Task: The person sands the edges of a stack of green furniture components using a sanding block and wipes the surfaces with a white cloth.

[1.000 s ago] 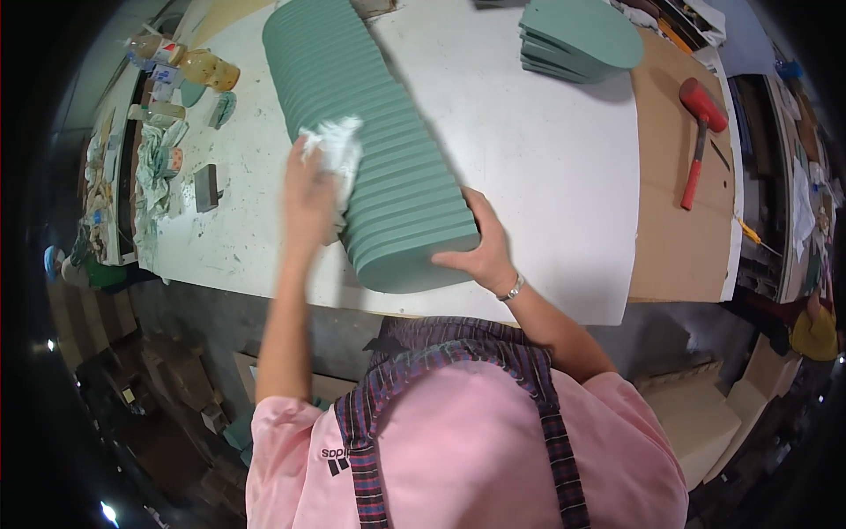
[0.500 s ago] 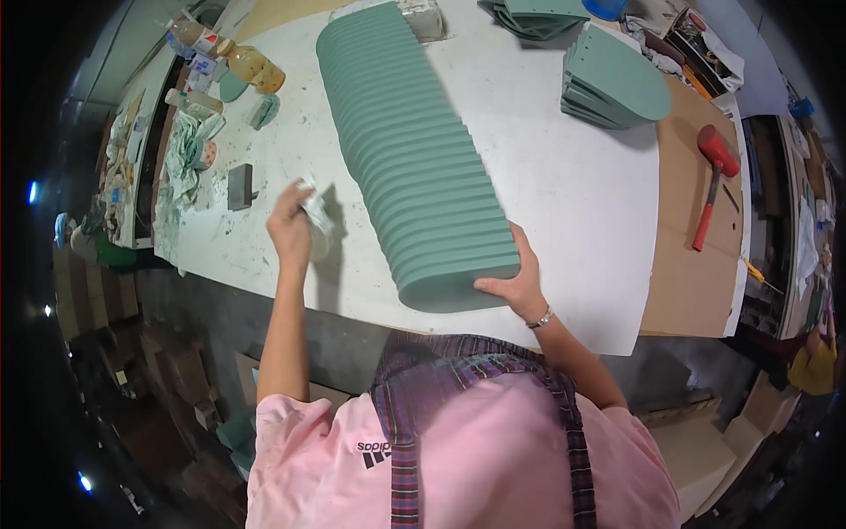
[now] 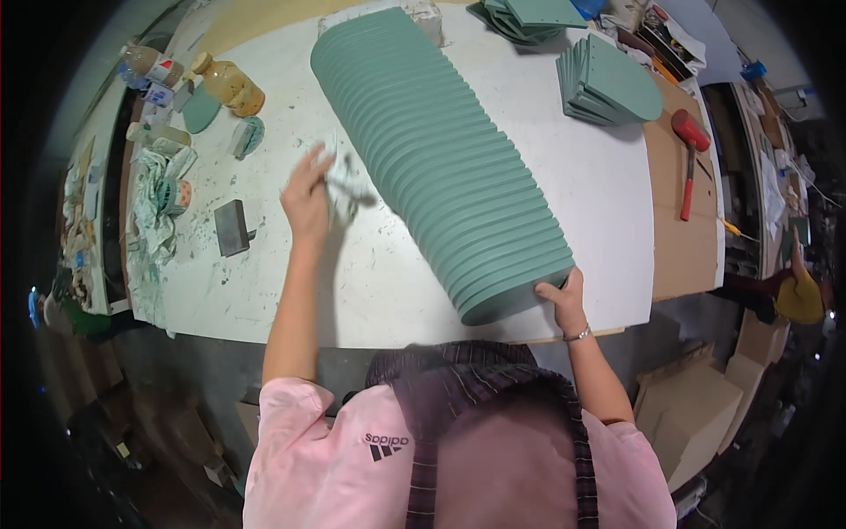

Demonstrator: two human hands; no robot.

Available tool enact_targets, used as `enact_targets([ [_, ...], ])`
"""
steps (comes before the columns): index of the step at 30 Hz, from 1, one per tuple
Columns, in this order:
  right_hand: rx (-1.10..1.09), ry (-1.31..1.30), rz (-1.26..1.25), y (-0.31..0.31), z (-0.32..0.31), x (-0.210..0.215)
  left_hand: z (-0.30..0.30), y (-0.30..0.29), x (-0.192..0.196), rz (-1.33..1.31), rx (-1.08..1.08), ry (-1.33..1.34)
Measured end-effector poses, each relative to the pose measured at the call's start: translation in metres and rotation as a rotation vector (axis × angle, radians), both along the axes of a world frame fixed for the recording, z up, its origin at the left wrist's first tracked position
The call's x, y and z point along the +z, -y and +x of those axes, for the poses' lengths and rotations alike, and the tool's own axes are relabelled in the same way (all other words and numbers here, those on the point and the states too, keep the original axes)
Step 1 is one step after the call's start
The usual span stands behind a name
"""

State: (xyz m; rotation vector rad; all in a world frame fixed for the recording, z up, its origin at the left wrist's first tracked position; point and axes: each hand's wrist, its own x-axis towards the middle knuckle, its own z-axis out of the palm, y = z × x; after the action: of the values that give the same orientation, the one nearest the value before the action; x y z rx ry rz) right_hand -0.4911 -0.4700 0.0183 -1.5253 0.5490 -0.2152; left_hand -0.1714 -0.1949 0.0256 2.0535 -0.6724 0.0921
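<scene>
A long row of green arch-shaped boards point(image 3: 441, 159) stands on edge, leaning across the white table point(image 3: 599, 194). My right hand point(image 3: 564, 298) presses against the near end of the row, by the table's front edge. Left of the row, my left hand point(image 3: 308, 198) hovers over the table holding a white rag point(image 3: 339, 181), which is blurred. The rag is apart from the boards.
Two smaller stacks of green boards point(image 3: 608, 79) point(image 3: 524, 18) lie at the far right. A red mallet point(image 3: 689, 163) rests on the brown board at right. Bottles and jars point(image 3: 229, 84), crumpled rags point(image 3: 163, 198) and a dark sanding block point(image 3: 233, 227) crowd the left side. Cardboard boxes point(image 3: 696, 406) stand below.
My left hand has lifted the rag off the side of the green row and moved left, away from it. My right hand has stayed on the row's near end.
</scene>
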Motion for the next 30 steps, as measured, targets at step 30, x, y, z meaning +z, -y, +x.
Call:
enact_targets([
  [30,-0.109,-0.009,0.194,0.001,-0.006,-0.019,0.017,0.081,0.07,-0.052,-0.548,0.291],
])
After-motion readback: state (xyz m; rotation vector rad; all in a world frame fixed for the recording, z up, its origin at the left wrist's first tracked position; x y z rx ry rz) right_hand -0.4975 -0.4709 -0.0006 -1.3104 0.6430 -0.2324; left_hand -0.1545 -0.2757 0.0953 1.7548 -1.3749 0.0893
